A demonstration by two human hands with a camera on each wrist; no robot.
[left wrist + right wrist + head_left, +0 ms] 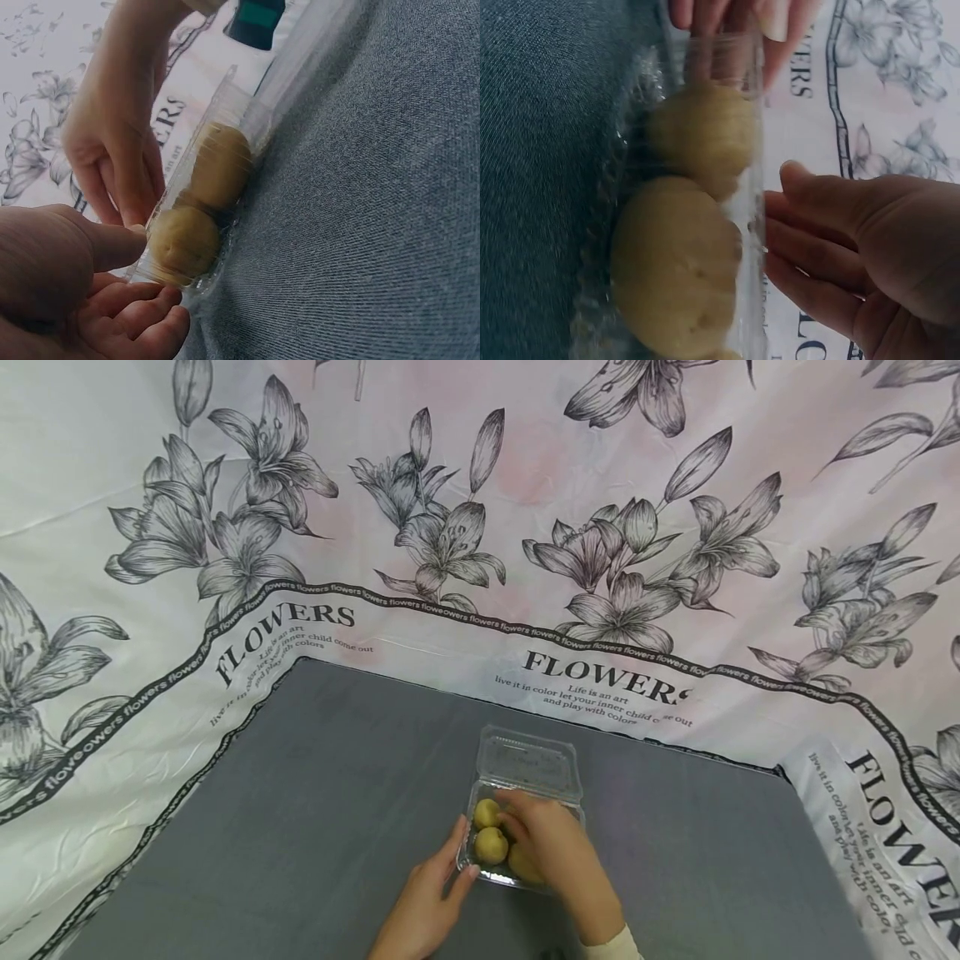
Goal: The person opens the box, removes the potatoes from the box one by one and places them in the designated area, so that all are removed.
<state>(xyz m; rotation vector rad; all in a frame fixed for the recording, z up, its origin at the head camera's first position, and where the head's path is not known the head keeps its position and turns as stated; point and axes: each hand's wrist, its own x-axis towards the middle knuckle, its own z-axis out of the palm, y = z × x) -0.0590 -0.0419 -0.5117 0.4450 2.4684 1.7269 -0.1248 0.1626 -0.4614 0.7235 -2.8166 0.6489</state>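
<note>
A clear plastic clamshell box point(501, 881) lies on the grey table with its lid point(528, 764) folded back. Inside are several yellow-brown, rounded, potato-like pieces point(491, 846), a large oval one point(676, 266) and a rounder one point(184, 244) among them. My left hand point(429, 893) grips the box's left near corner, thumb on the rim and fingers along the side. From the right, my right hand point(555, 847) reaches over the box, fingers down among the pieces. Its thumb stands apart from the curved fingers in the right wrist view, nothing visible between them; the box wall partly covers the fingertips.
The grey tabletop point(337, 777) spreads around the box. Behind it and at both sides hangs a white cloth point(450, 652) printed with flowers and lettering. A dark device with a green patch point(256, 16) is on the right wrist.
</note>
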